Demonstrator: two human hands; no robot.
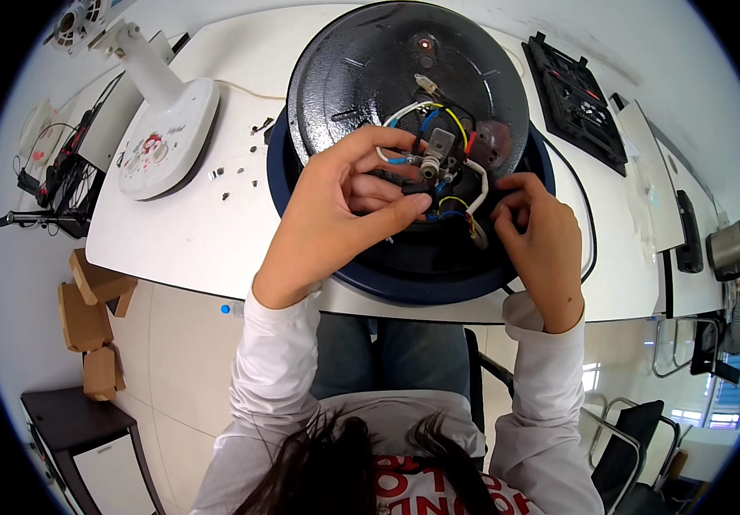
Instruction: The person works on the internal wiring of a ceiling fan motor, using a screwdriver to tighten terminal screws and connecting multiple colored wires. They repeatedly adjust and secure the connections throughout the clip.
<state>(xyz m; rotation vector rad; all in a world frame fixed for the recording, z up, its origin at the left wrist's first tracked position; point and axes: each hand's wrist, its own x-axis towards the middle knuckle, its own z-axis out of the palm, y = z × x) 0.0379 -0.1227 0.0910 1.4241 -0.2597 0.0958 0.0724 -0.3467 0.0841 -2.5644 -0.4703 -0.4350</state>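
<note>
A black round metal plate [348,64] tilts up within a dark blue round housing [361,275]. Inside, a metal thermostat fitting [434,154] is wired with white, blue, yellow and red leads [477,193]. My left hand [336,215] grips a black wired component [421,193] beside the fitting, thumb in front, some fingertips hidden behind parts. My right hand [542,240] is at the housing's right side near the wires, fingers curled; what they hold, if anything, is hidden in the dark.
White table [172,240] carries a white appliance stand [168,142], small loose parts [224,172] at left, a black tool case [572,99] and dark cable [591,215] at right. Cardboard boxes [82,322] and a dark cabinet [69,412] stand below left; chairs [636,429] below right.
</note>
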